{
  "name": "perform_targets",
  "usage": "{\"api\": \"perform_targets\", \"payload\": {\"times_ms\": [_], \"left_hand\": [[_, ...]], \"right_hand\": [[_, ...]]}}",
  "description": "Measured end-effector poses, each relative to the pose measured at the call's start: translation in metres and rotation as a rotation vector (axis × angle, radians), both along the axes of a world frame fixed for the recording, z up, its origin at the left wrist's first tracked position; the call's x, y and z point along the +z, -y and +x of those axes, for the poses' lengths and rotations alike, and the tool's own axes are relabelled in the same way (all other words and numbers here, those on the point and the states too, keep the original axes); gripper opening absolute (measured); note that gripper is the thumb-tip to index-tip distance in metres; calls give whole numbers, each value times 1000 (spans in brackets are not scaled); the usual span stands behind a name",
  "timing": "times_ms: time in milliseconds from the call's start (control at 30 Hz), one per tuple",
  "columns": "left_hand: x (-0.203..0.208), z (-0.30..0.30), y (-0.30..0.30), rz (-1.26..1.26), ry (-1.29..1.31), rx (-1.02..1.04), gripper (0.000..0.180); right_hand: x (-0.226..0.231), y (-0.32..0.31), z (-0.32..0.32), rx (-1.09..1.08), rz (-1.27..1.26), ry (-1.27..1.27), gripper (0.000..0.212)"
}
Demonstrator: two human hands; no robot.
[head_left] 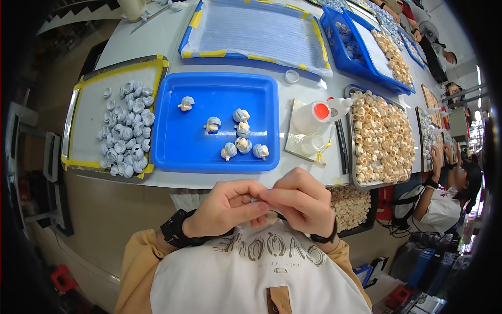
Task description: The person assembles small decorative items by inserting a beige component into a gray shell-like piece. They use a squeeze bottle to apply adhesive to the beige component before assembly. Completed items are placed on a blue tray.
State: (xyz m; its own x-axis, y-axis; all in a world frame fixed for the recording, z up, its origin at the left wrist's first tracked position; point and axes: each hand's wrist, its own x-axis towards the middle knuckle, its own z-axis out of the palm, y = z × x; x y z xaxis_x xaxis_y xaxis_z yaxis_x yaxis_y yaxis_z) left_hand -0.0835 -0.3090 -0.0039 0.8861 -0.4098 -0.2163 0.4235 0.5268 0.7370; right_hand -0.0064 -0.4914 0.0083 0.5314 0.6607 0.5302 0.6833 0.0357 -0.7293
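Close in front of my chest, my left hand (230, 206) and my right hand (303, 199) meet, fingertips pinched together. Between them only a sliver of something small and pale shows; the fingers hide the rest. Just beyond my hands lies a blue tray (183, 152). Several small doll heads are in it, beige with grey-blue hair caps, among them one doll head (186, 103) at the far left and another doll head (260, 152) near the right front corner.
Left, a yellow-taped tray (86, 125) holds loose grey-blue hair caps (125, 131). Right stand a white bottle (308, 118), a small cup (312, 144), black tweezers (342, 146) and a metal tray of beige heads (384, 138). Behind is a lined tray (251, 31). Co-workers sit at far right.
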Motion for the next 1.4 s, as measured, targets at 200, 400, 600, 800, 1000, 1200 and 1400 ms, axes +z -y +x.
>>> {"api": "perform_targets", "payload": {"times_ms": [200,400,600,800,1000,1200,1400], "left_hand": [[-5,8,-8,127,60,104,17],[-11,0,-18,180,95,29,22],[-5,7,-15,146,6,29,29],[-11,7,-15,178,14,23,32],[-11,6,-15,170,11,43,36],[-12,8,-13,134,19,15,37],[-17,3,-18,154,27,55,32]], "right_hand": [[-31,-27,5,-184,104,-125,22],[-42,26,19,-168,328,-677,22],[-30,78,27,-256,423,-618,25],[-30,114,22,-449,431,-577,17],[-25,130,20,-574,388,-533,16],[-8,130,22,-873,123,-376,17],[-15,153,-5,-289,-577,-806,22]]}}
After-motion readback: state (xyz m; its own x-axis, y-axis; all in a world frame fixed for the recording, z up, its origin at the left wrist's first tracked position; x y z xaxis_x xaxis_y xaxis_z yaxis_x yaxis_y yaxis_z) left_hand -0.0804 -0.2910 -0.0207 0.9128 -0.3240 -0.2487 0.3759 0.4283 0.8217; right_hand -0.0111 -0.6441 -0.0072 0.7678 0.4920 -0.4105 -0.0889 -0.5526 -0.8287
